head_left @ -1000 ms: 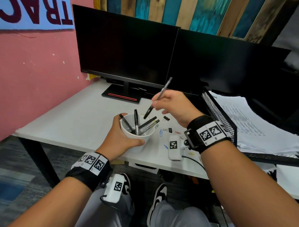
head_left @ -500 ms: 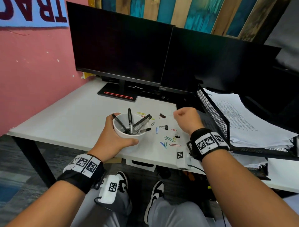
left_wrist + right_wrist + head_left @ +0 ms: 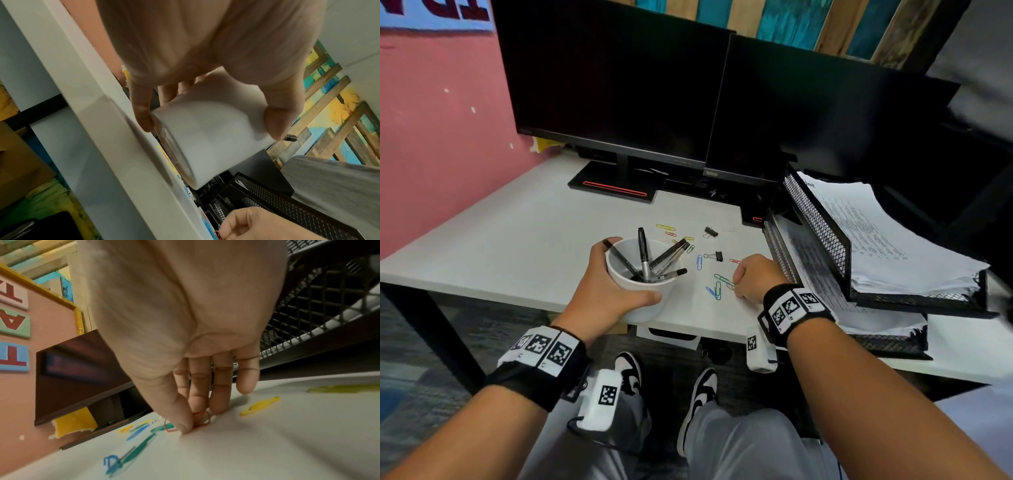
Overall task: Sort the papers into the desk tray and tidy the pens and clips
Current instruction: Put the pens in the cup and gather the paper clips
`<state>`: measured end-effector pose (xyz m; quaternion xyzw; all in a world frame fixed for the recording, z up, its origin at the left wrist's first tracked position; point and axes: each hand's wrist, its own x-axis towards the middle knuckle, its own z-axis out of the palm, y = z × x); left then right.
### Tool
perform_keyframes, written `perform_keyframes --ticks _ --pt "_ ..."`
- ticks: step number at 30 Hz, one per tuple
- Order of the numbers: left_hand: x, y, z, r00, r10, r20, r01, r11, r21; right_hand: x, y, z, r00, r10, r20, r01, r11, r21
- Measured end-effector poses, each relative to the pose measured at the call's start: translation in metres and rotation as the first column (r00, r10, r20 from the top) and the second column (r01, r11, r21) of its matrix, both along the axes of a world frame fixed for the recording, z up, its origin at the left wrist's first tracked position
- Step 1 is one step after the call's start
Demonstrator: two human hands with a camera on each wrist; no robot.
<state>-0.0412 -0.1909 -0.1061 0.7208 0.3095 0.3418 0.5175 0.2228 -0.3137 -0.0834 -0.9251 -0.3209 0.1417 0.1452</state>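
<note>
My left hand (image 3: 626, 274) grips a white cup (image 3: 645, 311) at the desk's front edge, and several black pens (image 3: 643, 255) stand in it. In the left wrist view the thumb and fingers wrap the cup (image 3: 216, 154). My right hand (image 3: 736, 284) is down on the desk beside the tray. Its thumb and fingers pinch a red paper clip (image 3: 203, 418) against the surface. Coloured paper clips, such as a blue one (image 3: 699, 262) and a green one (image 3: 722, 279), lie scattered between cup and tray. Two black binder clips (image 3: 717, 255) lie there too. The black mesh desk tray (image 3: 815, 219) holds stacked papers (image 3: 876, 240).
Two dark monitors (image 3: 613, 85) stand along the back of the white desk (image 3: 517, 240), their bases behind the clips. A pink wall runs along the left. The tray's lower tier also holds papers (image 3: 811, 267) close to my right wrist.
My right hand let the pen go into the cup, then moved right and down onto the clips beside the tray. The left hand kept its hold on the cup.
</note>
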Motion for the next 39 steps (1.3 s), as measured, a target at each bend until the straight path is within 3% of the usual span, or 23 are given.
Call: perform_keyframes --ticks 8,10,13,17,21,29,34,39 --pt "0.001 -0.001 0.001 1.0 0.002 0.008 -0.002 1.0 0.003 0.009 -0.003 0.024 0.986 0.029 -0.165 0.0 0.986 0.169" --pt "0.003 -0.001 0.0 1.0 -0.004 0.006 0.004 1.0 -0.004 0.009 -0.007 0.036 0.995 0.056 -0.087 -0.048 0.994 0.095" --pt "0.007 -0.002 -0.001 1.0 -0.024 0.008 0.024 1.0 -0.015 0.004 -0.014 0.041 0.987 0.153 0.054 -0.137 0.966 -0.219" --pt "0.013 -0.006 0.002 0.998 -0.062 0.018 0.063 0.998 -0.024 -0.007 -0.023 0.032 0.977 0.201 0.067 -0.15 0.881 -0.449" --pt "0.016 -0.009 0.004 0.997 -0.077 0.02 0.077 0.997 -0.03 -0.01 -0.023 0.028 0.964 0.224 0.143 -0.127 0.862 -0.491" --pt "0.014 -0.008 0.007 0.997 -0.078 0.026 0.079 0.996 -0.032 -0.006 -0.014 0.019 0.973 0.206 0.102 -0.133 0.865 -0.484" --pt "0.011 -0.008 0.009 0.997 -0.074 0.018 0.075 0.997 -0.032 0.001 -0.014 0.025 0.968 0.201 0.151 -0.117 0.891 -0.438" --pt "0.014 -0.011 0.008 0.997 -0.076 0.013 0.076 0.997 -0.027 0.002 -0.019 0.03 0.969 0.22 0.114 -0.128 0.839 -0.529"
